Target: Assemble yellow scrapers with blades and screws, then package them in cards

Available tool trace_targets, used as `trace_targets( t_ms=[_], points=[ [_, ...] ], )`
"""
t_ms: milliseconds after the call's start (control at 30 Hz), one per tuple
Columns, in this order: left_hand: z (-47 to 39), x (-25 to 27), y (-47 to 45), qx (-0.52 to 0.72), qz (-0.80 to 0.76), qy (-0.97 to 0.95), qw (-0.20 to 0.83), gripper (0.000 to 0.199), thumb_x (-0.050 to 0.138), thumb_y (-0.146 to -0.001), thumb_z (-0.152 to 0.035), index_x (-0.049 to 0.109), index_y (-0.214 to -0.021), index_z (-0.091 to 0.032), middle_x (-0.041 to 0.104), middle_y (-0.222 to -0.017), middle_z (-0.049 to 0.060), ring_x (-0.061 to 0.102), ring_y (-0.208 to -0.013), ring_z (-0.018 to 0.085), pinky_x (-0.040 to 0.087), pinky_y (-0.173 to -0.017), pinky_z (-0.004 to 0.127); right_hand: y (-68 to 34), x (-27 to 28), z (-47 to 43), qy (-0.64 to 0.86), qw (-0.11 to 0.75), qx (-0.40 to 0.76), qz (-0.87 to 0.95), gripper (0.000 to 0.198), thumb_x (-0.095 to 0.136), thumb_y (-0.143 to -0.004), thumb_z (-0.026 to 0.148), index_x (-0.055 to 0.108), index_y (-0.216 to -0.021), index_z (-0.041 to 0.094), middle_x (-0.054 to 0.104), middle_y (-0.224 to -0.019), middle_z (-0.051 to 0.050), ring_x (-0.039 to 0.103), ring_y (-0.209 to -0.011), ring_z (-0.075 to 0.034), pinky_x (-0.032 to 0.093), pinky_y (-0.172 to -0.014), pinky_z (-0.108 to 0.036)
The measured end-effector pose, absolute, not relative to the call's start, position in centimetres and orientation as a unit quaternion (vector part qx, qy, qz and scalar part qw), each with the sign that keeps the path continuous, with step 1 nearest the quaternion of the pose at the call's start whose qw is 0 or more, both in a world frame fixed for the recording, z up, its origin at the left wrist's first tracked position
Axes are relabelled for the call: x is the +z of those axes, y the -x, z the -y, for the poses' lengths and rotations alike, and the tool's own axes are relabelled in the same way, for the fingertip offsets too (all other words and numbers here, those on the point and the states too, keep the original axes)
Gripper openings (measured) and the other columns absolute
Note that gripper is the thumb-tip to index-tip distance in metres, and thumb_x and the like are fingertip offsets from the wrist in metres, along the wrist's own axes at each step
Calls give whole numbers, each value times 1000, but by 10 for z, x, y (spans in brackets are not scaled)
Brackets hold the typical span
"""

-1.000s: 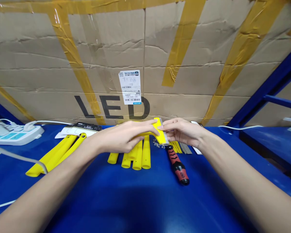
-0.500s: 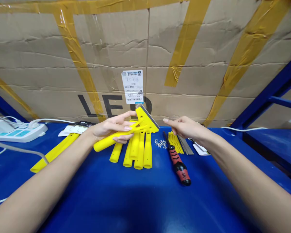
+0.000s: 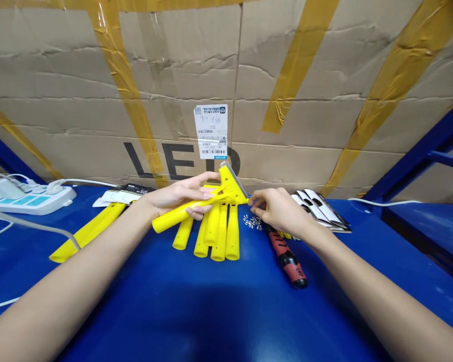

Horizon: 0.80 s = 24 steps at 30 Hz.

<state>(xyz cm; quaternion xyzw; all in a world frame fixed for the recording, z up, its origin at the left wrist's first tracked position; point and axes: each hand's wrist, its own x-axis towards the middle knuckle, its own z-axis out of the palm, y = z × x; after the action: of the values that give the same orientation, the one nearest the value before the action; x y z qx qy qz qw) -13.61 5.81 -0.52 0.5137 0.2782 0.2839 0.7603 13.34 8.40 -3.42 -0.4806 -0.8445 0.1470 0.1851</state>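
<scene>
My left hand [image 3: 184,193] is closed around the handle of a yellow scraper [image 3: 175,216], whose wide head with a grey blade edge points up and to the right. Below the scraper, several more yellow scrapers [image 3: 232,236] lie side by side on the blue table, their heads partly hidden. Just right of the blade, my right hand [image 3: 281,208] hovers with thumb and fingers pinched together; whatever is between them is too small to make out. Small loose screws [image 3: 252,222] lie under those fingertips. A red and black screwdriver [image 3: 289,259] rests below the right hand, which hides its shaft.
Folded white and black cards [image 3: 320,208] lie behind my right wrist. To the left are more yellow scrapers [image 3: 94,229], dark printed packaging [image 3: 126,193] and a white power strip [image 3: 33,201] with cables. A taped cardboard box [image 3: 196,60] stands along the back.
My right hand has moved left and down toward the screws, and its extended index finger has curled into a pinch. The left hand still holds the scraper. The view has shifted slightly.
</scene>
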Motion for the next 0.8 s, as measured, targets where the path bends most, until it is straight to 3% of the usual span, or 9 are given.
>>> trace_targets(
  t_ms=[233,467,667,800],
  points=[
    [-60,-3,129,270,-286,-486,781,46,61,-91,-10,44,-131,-26,51,-72,-3,42,-52,6,35,-49,19,-124,-46,-82,498,181,141,836,13,67,-77,14,73,-88,20,80,-84,-4,74,-78,-21,52,-71,-30],
    [-62,-4,131,261,-277,-516,767,41,57,-93,-9,43,-128,-25,53,-70,-4,45,-52,6,35,-52,18,-118,-49,-77,515,178,118,830,17,65,-75,11,73,-87,21,79,-79,-3,73,-74,-22,50,-68,-30],
    [-62,-5,130,261,-284,-528,756,39,59,-92,-9,46,-125,-25,52,-69,-4,43,-51,6,35,-51,18,-115,-47,-73,507,180,111,835,10,64,-80,18,73,-84,21,78,-82,-5,73,-77,-22,51,-71,-30],
    [-61,-4,130,266,-296,-529,750,41,62,-91,-10,47,-125,-25,54,-75,-3,44,-54,6,35,-51,18,-114,-49,-74,504,177,115,838,13,67,-76,12,74,-83,20,79,-83,-5,73,-80,-22,51,-73,-29]
  ],
)
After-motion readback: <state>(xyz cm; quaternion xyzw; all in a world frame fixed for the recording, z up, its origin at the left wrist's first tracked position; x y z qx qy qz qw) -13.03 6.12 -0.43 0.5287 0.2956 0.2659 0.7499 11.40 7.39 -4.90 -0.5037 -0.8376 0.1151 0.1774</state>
